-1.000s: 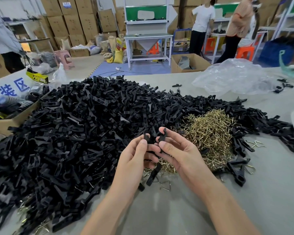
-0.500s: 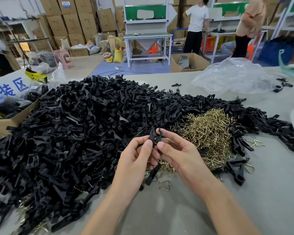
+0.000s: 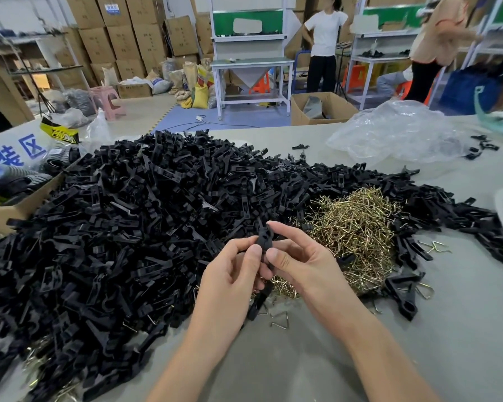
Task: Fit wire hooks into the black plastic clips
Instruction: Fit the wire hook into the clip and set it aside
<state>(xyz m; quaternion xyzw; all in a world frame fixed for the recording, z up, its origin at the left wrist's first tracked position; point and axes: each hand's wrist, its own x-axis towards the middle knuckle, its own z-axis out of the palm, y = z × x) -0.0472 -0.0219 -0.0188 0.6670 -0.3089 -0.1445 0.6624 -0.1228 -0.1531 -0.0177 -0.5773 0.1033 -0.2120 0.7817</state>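
Both hands close on one black clip (image 3: 264, 239), mid-fit.
Left of the grip sprawls the pile of loose clips (image 3: 128, 227). The left hand (image 3: 233, 274) pinches the clip from one side and the right hand (image 3: 305, 265) from the other, forefinger over its top end, so each grip is narrow and full. Whether a hook is already seated, I cannot tell. Just right of the grip lies the heap of wire hooks (image 3: 357, 227). Best to steady the clip with the left and press squarely with the right, lest the wire twist.
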